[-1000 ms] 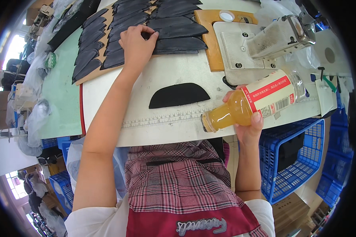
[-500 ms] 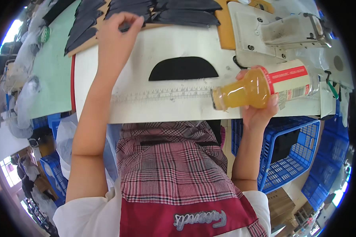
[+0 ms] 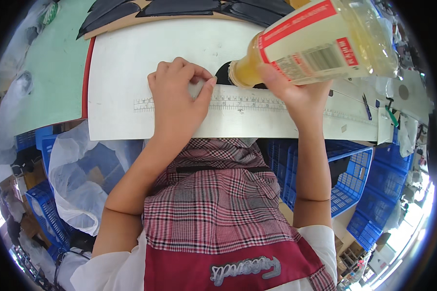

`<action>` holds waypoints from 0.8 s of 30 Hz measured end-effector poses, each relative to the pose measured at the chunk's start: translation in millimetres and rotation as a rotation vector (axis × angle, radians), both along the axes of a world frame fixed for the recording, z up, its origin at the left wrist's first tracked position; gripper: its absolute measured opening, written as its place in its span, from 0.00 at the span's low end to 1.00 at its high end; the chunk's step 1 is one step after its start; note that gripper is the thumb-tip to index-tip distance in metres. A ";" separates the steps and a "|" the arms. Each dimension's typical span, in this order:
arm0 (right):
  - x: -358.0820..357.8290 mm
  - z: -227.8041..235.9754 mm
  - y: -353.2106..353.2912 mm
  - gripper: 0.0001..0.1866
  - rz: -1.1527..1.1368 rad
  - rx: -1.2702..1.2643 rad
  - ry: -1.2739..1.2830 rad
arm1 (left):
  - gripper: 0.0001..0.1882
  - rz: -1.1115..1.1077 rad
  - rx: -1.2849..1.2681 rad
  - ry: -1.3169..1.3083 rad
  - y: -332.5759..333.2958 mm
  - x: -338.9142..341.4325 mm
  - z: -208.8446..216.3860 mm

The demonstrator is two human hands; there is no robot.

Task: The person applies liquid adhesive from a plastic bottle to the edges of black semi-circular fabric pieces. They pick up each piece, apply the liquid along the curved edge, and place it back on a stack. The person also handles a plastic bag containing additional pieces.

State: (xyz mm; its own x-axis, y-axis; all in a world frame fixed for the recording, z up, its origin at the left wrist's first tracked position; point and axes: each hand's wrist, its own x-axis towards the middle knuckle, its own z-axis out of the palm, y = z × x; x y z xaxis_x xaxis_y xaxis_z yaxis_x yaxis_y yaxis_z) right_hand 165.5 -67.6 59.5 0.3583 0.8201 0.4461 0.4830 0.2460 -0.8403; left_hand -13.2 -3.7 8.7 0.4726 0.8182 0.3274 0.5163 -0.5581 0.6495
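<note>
My right hand point(image 3: 296, 89) is wrapped round a clear bottle point(image 3: 306, 53) of yellow liquid with a red and white label. The bottle is tilted, its neck down and to the left. Its mouth lies against or just over a black half-moon piece point(image 3: 222, 76) on the white work board; which of the two I cannot tell. The bottle and hand hide much of that piece. My left hand point(image 3: 182, 94) has its fingers curled, thumb and forefinger closed together at the piece's left corner.
A printed ruler scale point(image 3: 243, 105) runs along the white board point(image 3: 126, 68). Overlapping black pieces point(image 3: 179, 7) lie on a brown board beyond. A blue pen-like tool point(image 3: 367, 106) lies at the right. Below the table are blue crates point(image 3: 354, 169) and a clear plastic bag point(image 3: 77, 179).
My left hand has come down from the far stack to the half-moon piece. The bottle has swung up and left, its neck now over that piece.
</note>
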 end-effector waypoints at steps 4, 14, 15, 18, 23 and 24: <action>-9.2 -0.7 3.8 0.23 0.034 -0.070 -0.142 | 0.05 0.009 0.025 -0.024 -1.8 3.7 -4.4; -6.8 -4.7 1.0 0.24 0.068 -0.095 -0.321 | 0.03 0.023 0.029 -0.006 -3.0 6.2 -5.1; -3.3 -4.3 -1.7 0.24 0.055 -0.087 -0.357 | 0.03 0.023 0.027 -0.006 -2.7 5.9 -4.7; 23.3 -3.9 -20.1 0.22 -0.028 -0.087 -0.472 | 0.03 0.022 0.026 -0.004 -1.9 3.9 -4.9; 71.4 1.3 -51.0 0.25 -0.258 -0.153 -0.335 | 0.03 0.022 0.031 0.022 0.3 0.0 -4.2; 78.9 5.2 -54.8 0.24 -0.289 -0.147 -0.315 | 0.03 0.021 0.035 0.022 0.7 -0.4 -4.5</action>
State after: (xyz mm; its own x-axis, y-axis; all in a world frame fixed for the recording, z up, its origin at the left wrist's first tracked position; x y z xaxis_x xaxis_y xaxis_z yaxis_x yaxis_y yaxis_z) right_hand 244.5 -122.4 64.7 0.4472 0.7694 0.4561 0.7524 -0.0479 -0.6570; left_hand -13.6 -2.9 4.2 0.4629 0.8164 0.3454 0.5424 -0.5690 0.6180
